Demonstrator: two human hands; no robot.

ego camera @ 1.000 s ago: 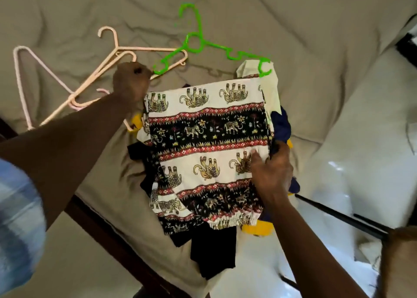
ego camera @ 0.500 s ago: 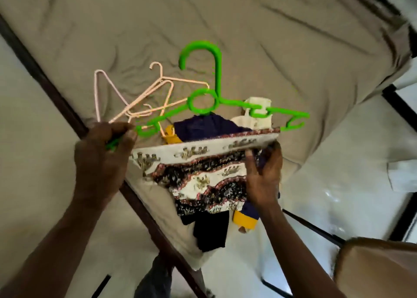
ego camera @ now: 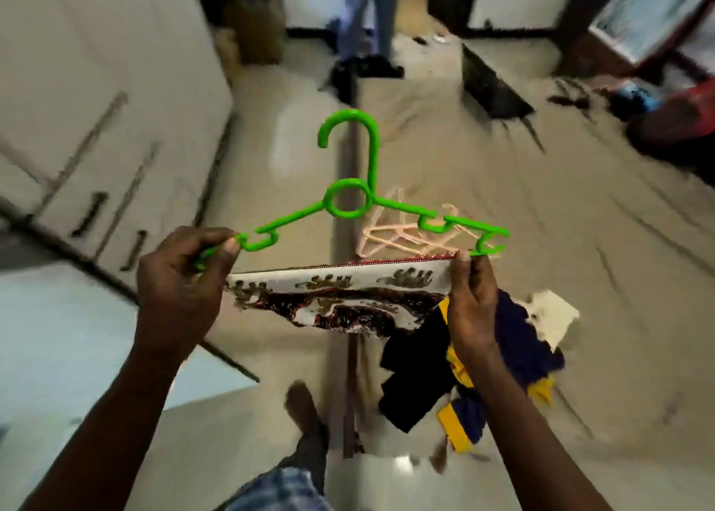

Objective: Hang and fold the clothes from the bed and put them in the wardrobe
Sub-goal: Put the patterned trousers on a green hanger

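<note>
I hold a green plastic hanger [ego camera: 350, 203] up in front of me, hook pointing up. An elephant-print garment [ego camera: 340, 294] hangs folded beneath it. My left hand [ego camera: 182, 290] pinches the hanger's left end together with the garment's left edge. My right hand [ego camera: 470, 301] grips the garment's right edge just under the hanger's right end. On the bed [ego camera: 580, 239] below lie a navy and yellow garment [ego camera: 514, 355], a black garment [ego camera: 414, 375] and a white cloth [ego camera: 553, 313].
Several pale pink hangers [ego camera: 398, 235] lie on the bed behind the green one. The white wardrobe [ego camera: 96, 104] with dark handles stands at the left. Another person's legs [ego camera: 367, 19] are at the far end of the room. My foot [ego camera: 305, 414] is on the floor.
Both hands have lifted the hanger and the printed garment off the bed. My view has swung away from the bed toward the wardrobe side and the room.
</note>
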